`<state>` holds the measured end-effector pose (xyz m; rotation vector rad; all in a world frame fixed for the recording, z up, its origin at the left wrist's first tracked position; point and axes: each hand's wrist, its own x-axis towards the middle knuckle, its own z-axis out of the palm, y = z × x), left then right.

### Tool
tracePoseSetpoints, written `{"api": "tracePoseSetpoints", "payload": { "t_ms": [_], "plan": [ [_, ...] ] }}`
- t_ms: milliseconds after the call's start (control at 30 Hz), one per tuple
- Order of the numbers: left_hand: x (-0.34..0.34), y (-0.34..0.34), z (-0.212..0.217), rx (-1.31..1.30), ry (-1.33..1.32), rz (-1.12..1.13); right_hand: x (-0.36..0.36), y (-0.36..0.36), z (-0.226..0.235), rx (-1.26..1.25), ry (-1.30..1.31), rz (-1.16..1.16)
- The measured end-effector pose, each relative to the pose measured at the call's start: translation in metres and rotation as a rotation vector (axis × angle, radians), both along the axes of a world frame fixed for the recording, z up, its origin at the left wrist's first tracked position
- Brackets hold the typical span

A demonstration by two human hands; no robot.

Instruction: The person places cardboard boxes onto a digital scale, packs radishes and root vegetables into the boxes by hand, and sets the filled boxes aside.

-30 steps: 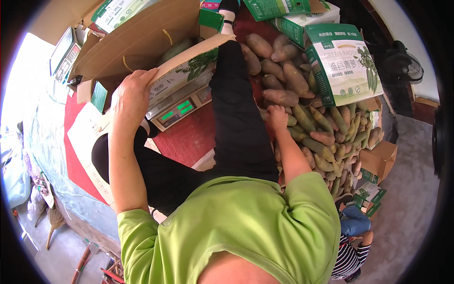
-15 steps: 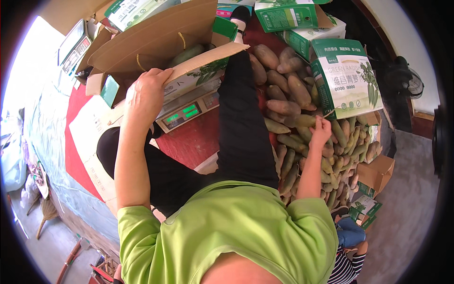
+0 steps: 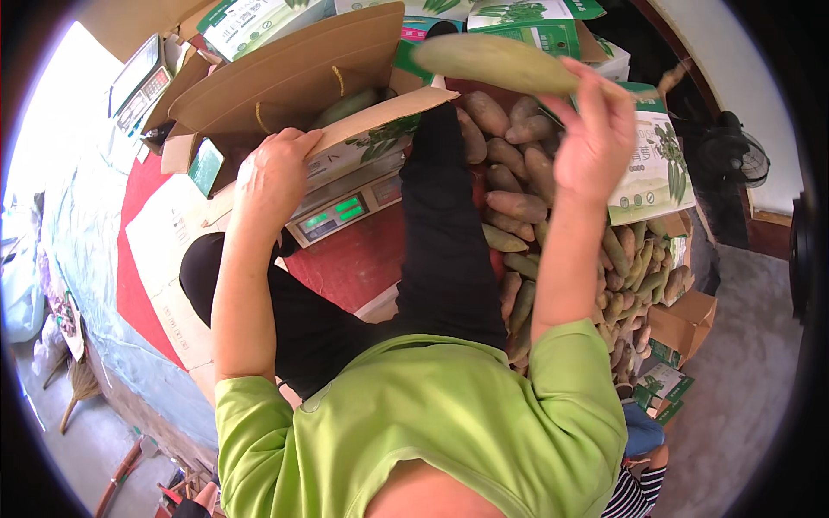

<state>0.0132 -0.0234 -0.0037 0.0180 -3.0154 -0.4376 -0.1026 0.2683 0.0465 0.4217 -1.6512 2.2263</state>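
A long green radish (image 3: pixel 484 62), slightly blurred, is up in the air in my right hand (image 3: pixel 596 138). Its thick end points left toward the open carton and its thin tail trails right. My left hand (image 3: pixel 275 173) has its fingers hooked over the near flap of the open cardboard carton (image 3: pixel 268 65). Inside lies at least one green radish (image 3: pixel 345 108); the flap hides the rest of the inside. Under the carton is a digital scale (image 3: pixel 337 216) with lit green displays. Beyond my leg spreads a heap of radishes (image 3: pixel 518 203).
A white and green printed carton (image 3: pixel 661 164) stands at the right beside the heap. More cartons (image 3: pixel 527 34) lie along the back. A black fan (image 3: pixel 738 155) is at far right. Another person in a striped top (image 3: pixel 635 492) sits at lower right. A broom (image 3: pixel 80 388) lies at left.
My right hand has lifted the green radish off the heap, moving it up and toward the back, its thick end now leftward. My left hand stays on the carton flap.
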Motion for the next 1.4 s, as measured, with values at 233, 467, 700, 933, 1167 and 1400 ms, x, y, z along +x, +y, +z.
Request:
{"api": "tracePoseSetpoints", "payload": {
  "t_ms": [233,467,700,933,1167,1400],
  "plan": [
    [0.002,0.001,0.003,0.028,0.021,0.006,-0.011,-0.09,-0.038,0.104,-0.127,0.426],
    [0.0,0.001,0.006,0.058,-0.022,-0.01,0.001,-0.008,-0.086,0.263,-0.355,0.166],
    [-0.001,0.005,0.009,0.065,-0.068,0.005,0.043,0.136,-0.204,0.709,-0.664,-0.062],
    [-0.003,0.002,0.001,0.085,-0.067,0.011,0.146,0.231,-0.31,0.807,-1.021,-0.164],
    [-0.004,0.003,0.002,0.117,-0.072,0.026,0.238,0.235,-0.364,0.926,-1.511,0.092],
    [-0.004,0.003,0.0,0.114,-0.096,0.024,0.208,0.21,-0.367,1.319,-0.998,-0.009]
  ]
}}
